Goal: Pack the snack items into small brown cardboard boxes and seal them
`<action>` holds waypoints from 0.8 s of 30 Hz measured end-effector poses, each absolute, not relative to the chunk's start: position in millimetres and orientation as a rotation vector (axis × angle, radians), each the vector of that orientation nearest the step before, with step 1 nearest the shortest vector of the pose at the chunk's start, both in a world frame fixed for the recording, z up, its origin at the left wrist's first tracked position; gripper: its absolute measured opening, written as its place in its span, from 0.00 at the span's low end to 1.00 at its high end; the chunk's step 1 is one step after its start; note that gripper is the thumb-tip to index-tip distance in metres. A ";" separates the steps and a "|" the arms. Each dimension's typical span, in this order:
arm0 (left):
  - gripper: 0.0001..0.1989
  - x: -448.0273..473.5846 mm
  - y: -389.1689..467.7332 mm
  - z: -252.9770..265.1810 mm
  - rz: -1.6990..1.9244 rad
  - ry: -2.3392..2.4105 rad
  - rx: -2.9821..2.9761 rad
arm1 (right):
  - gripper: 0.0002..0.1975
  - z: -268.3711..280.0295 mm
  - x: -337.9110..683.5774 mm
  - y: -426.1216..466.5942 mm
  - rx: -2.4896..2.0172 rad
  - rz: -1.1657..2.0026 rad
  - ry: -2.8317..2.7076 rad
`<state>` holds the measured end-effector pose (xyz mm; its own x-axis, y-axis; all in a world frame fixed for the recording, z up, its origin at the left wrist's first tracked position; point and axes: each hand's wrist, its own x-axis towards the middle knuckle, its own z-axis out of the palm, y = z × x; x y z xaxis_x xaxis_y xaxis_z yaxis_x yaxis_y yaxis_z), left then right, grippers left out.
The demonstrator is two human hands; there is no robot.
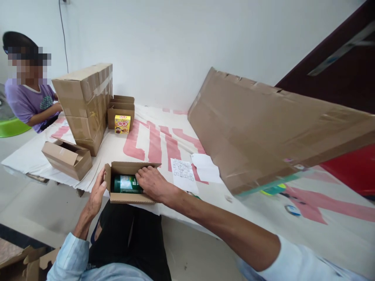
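Note:
An open cardboard box stands at the table's near edge, in front of my lap. Inside it lies a green can on its side, with a pale blue and white label facing up. My left hand grips the left end of this box, thumb toward me and fingers behind the end wall. Reaching in over the right end, my right hand has its fingers bent down onto the can's right end. That hand hides the right part of the box's inside.
Stacked taped cartons stand left, beside a small open box. Behind are a yellow packet and a divided box. Papers lie right of my hand. A large cardboard panel leans rightward. Another person sits far left.

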<state>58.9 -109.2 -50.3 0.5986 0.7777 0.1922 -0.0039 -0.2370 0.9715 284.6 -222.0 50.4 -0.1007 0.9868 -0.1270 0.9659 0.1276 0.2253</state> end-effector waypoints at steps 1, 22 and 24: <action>0.43 56.7 -106.0 -53.1 0.792 0.596 1.633 | 0.17 53.0 285.9 -220.2 1.921 0.053 2.136; 0.70 67.7 -79.1 -74.6 0.503 0.324 1.772 | 0.35 32.3 279.7 -181.0 1.879 -0.411 2.020; 0.70 68.6 -79.4 -79.5 0.533 0.326 1.793 | 0.35 31.7 279.4 -182.4 1.885 -0.434 2.035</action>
